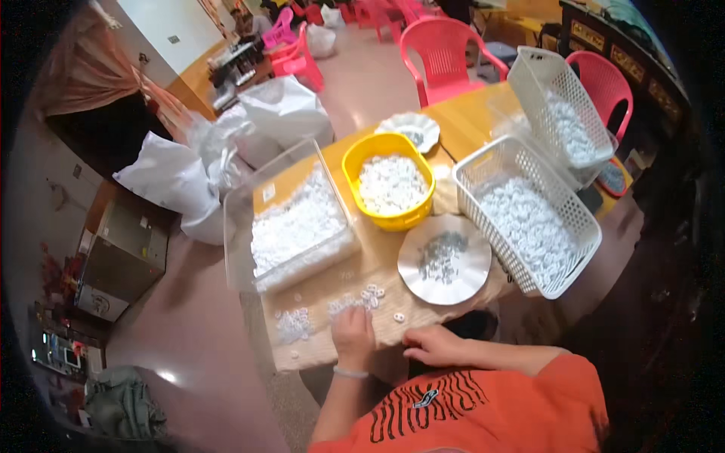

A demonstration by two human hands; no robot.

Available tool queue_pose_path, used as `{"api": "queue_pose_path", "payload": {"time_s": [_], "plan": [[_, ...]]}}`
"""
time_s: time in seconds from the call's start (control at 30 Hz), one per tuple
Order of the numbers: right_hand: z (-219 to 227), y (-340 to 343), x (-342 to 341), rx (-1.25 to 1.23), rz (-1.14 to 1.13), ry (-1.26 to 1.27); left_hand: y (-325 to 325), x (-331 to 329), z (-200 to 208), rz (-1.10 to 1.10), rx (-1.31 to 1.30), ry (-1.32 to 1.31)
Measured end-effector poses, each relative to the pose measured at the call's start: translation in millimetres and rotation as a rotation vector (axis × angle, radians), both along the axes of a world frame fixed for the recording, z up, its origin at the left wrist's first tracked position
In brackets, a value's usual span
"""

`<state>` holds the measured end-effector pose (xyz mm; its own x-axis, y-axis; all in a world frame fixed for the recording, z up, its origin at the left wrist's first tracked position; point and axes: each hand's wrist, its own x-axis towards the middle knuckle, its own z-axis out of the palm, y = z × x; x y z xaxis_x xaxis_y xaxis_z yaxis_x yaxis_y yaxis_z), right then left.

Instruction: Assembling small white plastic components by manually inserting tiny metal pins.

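My left hand [353, 334] rests at the table's near edge, fingers bent close together over a loose cluster of small white ring-like pieces [371, 296]. Its fingertips are hidden, so whatever is under them cannot be seen. To its left lies another small heap of white pieces [293, 325]. My right hand [436, 346] is at the edge too, fingers curled toward the thumb; anything between them is too small to make out. One white piece with two holes [399, 317] lies between the hands. Beyond it stands a white scalloped plate [411, 281] with small grey pieces.
A clear plastic bin [240, 253] of white pieces stands on the left, a yellow basket [396, 221] in the middle. White baskets [472, 167] fill the right side. Another plate [427, 130] sits farther back. White sacks [283, 113] and pink chairs [442, 49] surround the table.
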<state>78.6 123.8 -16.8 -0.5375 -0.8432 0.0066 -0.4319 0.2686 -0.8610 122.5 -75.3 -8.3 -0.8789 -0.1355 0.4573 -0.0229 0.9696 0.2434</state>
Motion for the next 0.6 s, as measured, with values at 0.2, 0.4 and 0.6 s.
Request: {"api": "queue_pose_path", "payload": {"time_s": [0.2, 0.4, 0.6], "plan": [[-7.2, -8.4, 2.1, -0.008, 0.017, -0.011, -1.2, -12.0, 1.4, -0.010, -0.010, 0.130], [-22.5, -16.6, 4.1, 0.134, 0.120, 0.035, -1.4, -26.6, 2.8, -0.028, -0.051, 0.127], [-25.2, -17.8, 9.8, 0.224, 0.181, 0.079, -3.0, -20.3, -7.9, -0.021, -0.055, 0.095]]}}
